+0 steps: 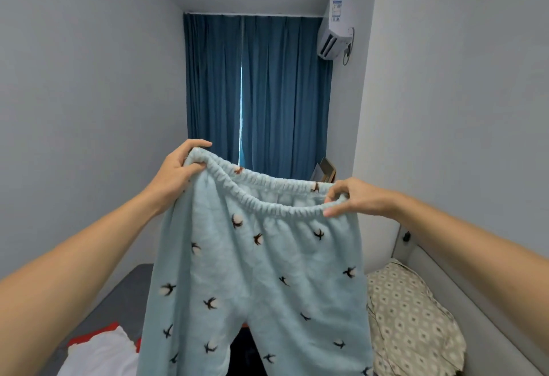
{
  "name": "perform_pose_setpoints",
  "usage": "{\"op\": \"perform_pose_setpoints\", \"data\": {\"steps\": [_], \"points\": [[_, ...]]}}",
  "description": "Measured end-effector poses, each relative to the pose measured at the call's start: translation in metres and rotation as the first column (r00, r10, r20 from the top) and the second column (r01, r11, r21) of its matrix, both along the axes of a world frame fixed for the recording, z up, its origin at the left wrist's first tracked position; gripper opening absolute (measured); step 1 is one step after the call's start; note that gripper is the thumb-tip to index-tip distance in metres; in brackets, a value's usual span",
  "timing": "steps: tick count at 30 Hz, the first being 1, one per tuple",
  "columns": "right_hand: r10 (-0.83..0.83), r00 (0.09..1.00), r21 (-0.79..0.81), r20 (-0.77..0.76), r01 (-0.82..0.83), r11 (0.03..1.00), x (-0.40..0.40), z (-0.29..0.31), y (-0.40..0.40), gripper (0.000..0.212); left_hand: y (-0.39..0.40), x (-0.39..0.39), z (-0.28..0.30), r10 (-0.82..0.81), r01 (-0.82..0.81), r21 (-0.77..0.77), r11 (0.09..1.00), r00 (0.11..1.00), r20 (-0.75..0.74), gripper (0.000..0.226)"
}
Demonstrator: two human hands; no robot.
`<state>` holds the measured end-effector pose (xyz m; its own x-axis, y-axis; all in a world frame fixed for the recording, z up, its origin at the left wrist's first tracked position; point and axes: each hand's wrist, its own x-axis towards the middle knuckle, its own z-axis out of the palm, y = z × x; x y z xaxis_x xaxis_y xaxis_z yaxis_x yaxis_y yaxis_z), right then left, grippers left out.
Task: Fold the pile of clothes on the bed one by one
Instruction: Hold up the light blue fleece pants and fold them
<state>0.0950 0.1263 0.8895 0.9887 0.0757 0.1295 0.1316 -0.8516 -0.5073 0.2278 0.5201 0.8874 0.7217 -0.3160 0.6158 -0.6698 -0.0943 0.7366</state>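
Observation:
Light blue fleece pyjama trousers (261, 271) with a dark bird print hang upright in the air in front of me, legs dangling toward the bed. My left hand (178, 172) grips the left end of the elastic waistband, fingers curled over its top. My right hand (355, 198) pinches the right end of the waistband between thumb and fingers. The waistband sags between the two hands. A white garment (101, 355) and a red one (89, 337) lie on the grey bed (130, 289) at the lower left, partly hidden by the trousers.
A patterned pillow (413, 319) lies at the right against a pale padded headboard (487, 310). Blue curtains (261, 93) close the far end of the narrow room. An air conditioner (337, 29) hangs on the right wall. Something dark shows between the trouser legs.

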Motion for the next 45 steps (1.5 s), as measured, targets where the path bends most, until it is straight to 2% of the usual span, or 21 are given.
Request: {"op": "perform_pose_setpoints", "data": {"steps": [1, 3, 6, 8, 10, 11, 17, 19, 22, 28, 35, 38, 43, 45], "points": [[0.018, 1.0, -0.066, 0.02, -0.017, 0.998, 0.002, -0.003, 0.0, 0.02, 0.002, -0.001, -0.001, -0.004, 0.004, 0.008, 1.0, 1.0, 0.001, 0.038], [0.064, 0.994, -0.101, 0.09, -0.055, 0.993, 0.006, -0.007, -0.002, 0.016, 0.007, -0.004, -0.001, -0.013, 0.013, 0.037, 0.999, 1.0, 0.003, 0.036], [0.054, 0.99, -0.013, 0.132, -0.053, 0.999, 0.004, -0.004, -0.007, 0.011, 0.015, -0.009, 0.003, -0.014, 0.014, 0.093, 0.996, 1.0, 0.006, 0.028], [0.049, 0.997, 0.105, 0.066, -0.056, 0.993, 0.002, -0.002, -0.011, 0.01, 0.023, -0.011, 0.008, 0.001, -0.001, 0.136, 0.991, 1.0, -0.001, 0.021], [0.045, 0.999, 0.14, 0.028, -0.048, 0.989, 0.001, -0.001, -0.015, 0.012, 0.032, -0.011, 0.011, -0.004, 0.005, 0.175, 0.985, 1.0, -0.004, 0.009], [0.041, 0.999, 0.117, 0.036, -0.045, 0.992, 0.001, -0.001, -0.016, 0.013, 0.036, -0.011, 0.013, -0.01, 0.011, 0.187, 0.982, 1.0, -0.007, 0.005], [0.033, 0.986, -0.032, 0.162, -0.028, 0.999, 0.006, 0.004, -0.007, 0.027, 0.043, -0.015, 0.02, 0.024, -0.033, 0.201, 0.979, 0.999, 0.048, 0.02], [0.01, 0.98, 0.007, 0.196, -0.011, 1.0, 0.007, 0.006, -0.001, 0.027, 0.044, -0.013, 0.019, 0.053, -0.069, 0.206, 0.976, 0.995, 0.082, 0.022], [0.002, 0.978, 0.095, 0.211, -0.022, 0.995, 0.007, 0.01, 0.005, 0.007, 0.048, -0.009, 0.018, 0.106, -0.117, 0.161, 0.98, 0.992, 0.074, 0.023], [-0.008, 0.983, 0.223, 0.181, -0.033, 0.974, 0.009, 0.009, 0.015, 0.027, 0.053, -0.008, 0.009, 0.175, -0.174, 0.074, 0.982, 0.984, -0.011, 0.021], [-0.066, 0.989, 0.375, 0.135, 0.011, 0.927, 0.013, 0.02, 0.011, 0.022, 0.061, -0.005, 0.003, 0.205, -0.204, 0.054, 0.977, 0.979, -0.009, 0.021], [-0.135, 0.981, 0.385, 0.141, 0.071, 0.92, 0.018, 0.024, 0.019, 0.021, 0.051, -0.004, 0.001, 0.238, -0.237, 0.058, 0.97, 0.971, -0.023, 0.021], [-0.265, 0.961, 0.462, 0.077, 0.201, 0.864, 0.042, 0.017, 0.056, 0.018, 0.02, 0.007, -0.008, 0.361, -0.342, 0.129, 0.931, 0.913, -0.19, 0.011], [-0.313, 0.948, 0.488, 0.057, 0.247, 0.837, 0.052, 0.011, 0.074, 0.016, 0.005, 0.008, -0.013, 0.372, -0.346, 0.154, 0.926, 0.908, -0.193, 0.011]]}}
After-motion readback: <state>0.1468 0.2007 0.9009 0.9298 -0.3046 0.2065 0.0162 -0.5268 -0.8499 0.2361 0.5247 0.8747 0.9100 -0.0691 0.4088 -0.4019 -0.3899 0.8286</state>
